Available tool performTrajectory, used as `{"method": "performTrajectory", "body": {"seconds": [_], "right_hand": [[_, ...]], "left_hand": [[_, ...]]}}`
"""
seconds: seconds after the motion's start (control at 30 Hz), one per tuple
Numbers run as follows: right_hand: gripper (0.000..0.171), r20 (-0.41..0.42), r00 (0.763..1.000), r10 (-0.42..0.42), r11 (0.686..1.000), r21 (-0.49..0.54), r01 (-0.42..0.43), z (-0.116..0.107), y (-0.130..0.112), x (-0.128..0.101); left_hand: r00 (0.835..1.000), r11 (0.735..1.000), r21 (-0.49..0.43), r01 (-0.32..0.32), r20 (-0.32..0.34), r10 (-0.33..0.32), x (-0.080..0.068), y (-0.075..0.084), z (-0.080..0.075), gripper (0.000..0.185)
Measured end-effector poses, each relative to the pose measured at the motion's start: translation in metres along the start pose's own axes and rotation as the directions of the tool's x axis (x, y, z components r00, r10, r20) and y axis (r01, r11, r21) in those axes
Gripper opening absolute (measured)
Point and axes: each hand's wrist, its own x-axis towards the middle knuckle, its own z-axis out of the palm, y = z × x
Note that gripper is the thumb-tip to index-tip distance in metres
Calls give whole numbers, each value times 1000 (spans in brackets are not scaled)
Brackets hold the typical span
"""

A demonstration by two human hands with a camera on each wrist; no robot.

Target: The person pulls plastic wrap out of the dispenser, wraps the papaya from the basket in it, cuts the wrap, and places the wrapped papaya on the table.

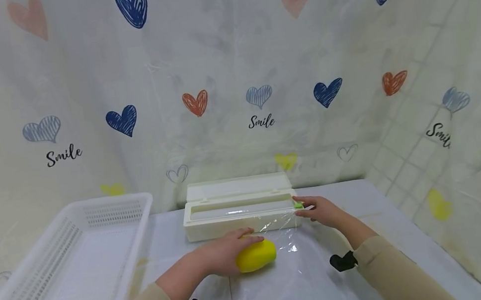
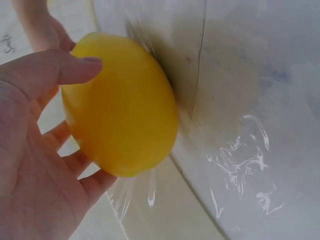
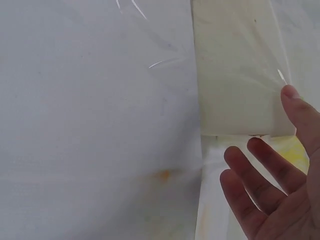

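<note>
My left hand (image 1: pixel 230 251) grips a smooth yellow oval fruit (image 1: pixel 257 255), shaped like a mango, thumb across its top and fingers round its side. The fruit is just in front of a white cling film dispenser (image 1: pixel 241 228) whose lid (image 1: pixel 238 186) is raised. Shiny clear film (image 1: pixel 294 258) runs from the dispenser toward me, past the fruit and over the tabletop. At the dispenser's right end, my right hand (image 1: pixel 320 209) has thumb and forefinger on either side of a small green slide cutter (image 1: pixel 298 206). In the right wrist view its other fingers (image 3: pixel 257 187) are loosely bent.
A large white slotted plastic basket (image 1: pixel 137 247) stands on the left side of the white-covered table (image 1: pixel 345 197). Behind the dispenser hangs a pale curtain (image 1: pixel 219 47) with printed hearts, which continues down the right side.
</note>
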Motion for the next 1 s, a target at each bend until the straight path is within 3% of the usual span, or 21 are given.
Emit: {"method": "performTrajectory", "body": {"seconds": [0.3, 0.6, 0.8, 1.0], "right_hand": [[80, -43, 998, -39, 998, -51, 36, 1, 6, -6], [73, -144, 982, -120, 984, -147, 98, -9, 2, -18], [61, -199, 965, -173, 977, -155, 143, -6, -9, -38], [53, -129, 937, -325, 935, -196, 297, 3, -20, -66]], "left_hand": [[999, 996, -82, 40, 4, -40, -3, -8, -4, 84], [996, 991, -114, 66, -51, -72, -14, -11, -4, 79], [990, 993, -97, 68, -120, -79, -35, -11, -2, 67], [978, 994, -89, 56, -194, -72, -65, -9, -4, 50]]}}
